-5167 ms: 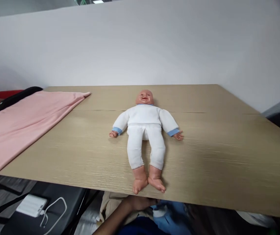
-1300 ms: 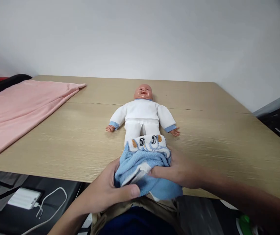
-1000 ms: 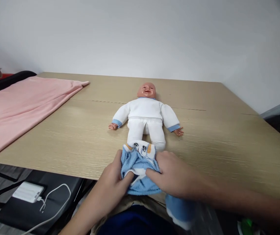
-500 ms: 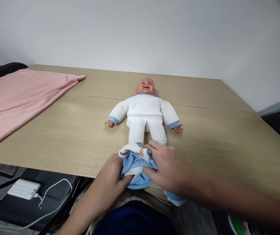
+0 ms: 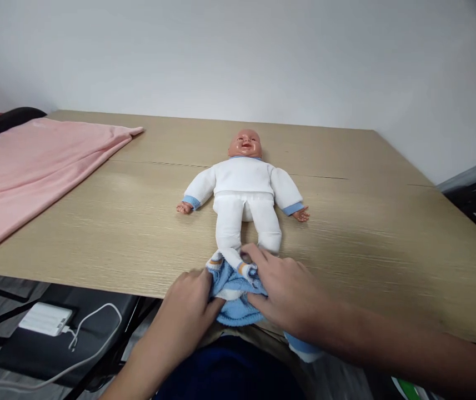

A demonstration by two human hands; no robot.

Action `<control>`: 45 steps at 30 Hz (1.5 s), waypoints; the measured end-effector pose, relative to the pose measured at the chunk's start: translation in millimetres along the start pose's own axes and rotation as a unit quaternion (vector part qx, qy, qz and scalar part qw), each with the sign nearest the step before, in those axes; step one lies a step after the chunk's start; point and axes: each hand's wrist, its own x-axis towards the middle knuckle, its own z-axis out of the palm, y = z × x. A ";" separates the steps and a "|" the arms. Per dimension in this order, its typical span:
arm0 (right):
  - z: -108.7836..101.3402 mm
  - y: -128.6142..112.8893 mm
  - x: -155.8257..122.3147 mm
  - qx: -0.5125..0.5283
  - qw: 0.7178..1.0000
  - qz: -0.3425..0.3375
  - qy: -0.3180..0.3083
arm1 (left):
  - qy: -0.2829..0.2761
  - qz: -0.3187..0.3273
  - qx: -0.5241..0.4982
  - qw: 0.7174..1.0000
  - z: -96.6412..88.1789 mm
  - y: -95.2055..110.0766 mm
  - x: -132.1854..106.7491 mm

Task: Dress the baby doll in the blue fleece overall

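Note:
A doll (image 5: 244, 175) in a white top and white trousers, with blue cuffs, lies face up on the table, feet toward me. At the table's front edge, by its feet, a blue and white baby garment (image 5: 240, 311) is bunched up, its white ribbed edge striped orange. My left hand (image 5: 191, 294) is closed on the garment's left side, thumb inside the opening. On the other side my right hand (image 5: 279, 280) grips it with thumb and fingers. The doll's feet are hidden behind the garment and my hand. A blue and white part (image 5: 302, 347) hangs below my right forearm.
A pink cloth (image 5: 46, 166) covers the left part of the wooden table (image 5: 358, 222). Below, at left, a white power bank (image 5: 46, 319) with a cable rests on a black seat (image 5: 25, 355). A wall stands behind the table.
The garment's white striped edge has been pulled a little lower and toward me, showing more of the doll's lower legs. Both hands keep their hold on it.

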 end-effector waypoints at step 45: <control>-59.6 103.8 60.1 0.380 0.900 -0.213 -0.026 | -0.098 0.148 -0.374 0.910 -63.0 -75.7 96.8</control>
